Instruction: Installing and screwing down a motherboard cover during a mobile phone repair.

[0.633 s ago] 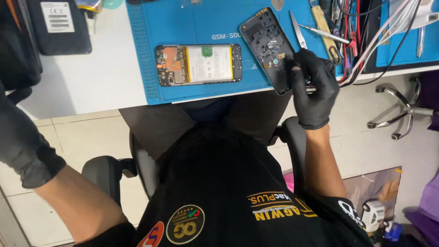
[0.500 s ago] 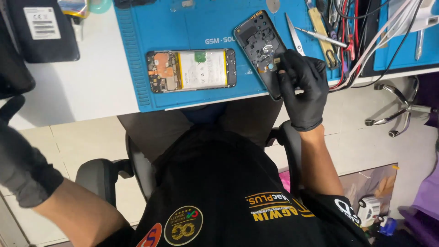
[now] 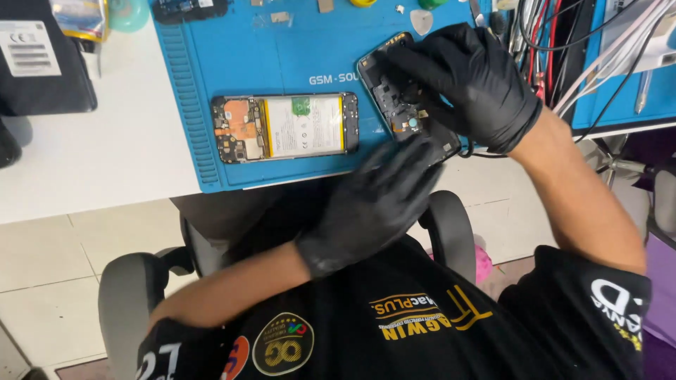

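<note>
Right hand (image 3: 472,84) clamps the dark phone back cover (image 3: 405,105), left hand (image 3: 373,204) open beneath; at the mat's (image 3: 282,56) edge it might slip off

Black gloves on both the left hand (image 3: 373,204) and right hand (image 3: 468,84); at 12 o'clock a blue mat (image 3: 296,49) with an opened phone (image 3: 285,127) showing a white battery, orange parts; white table (image 3: 84,162)
</note>
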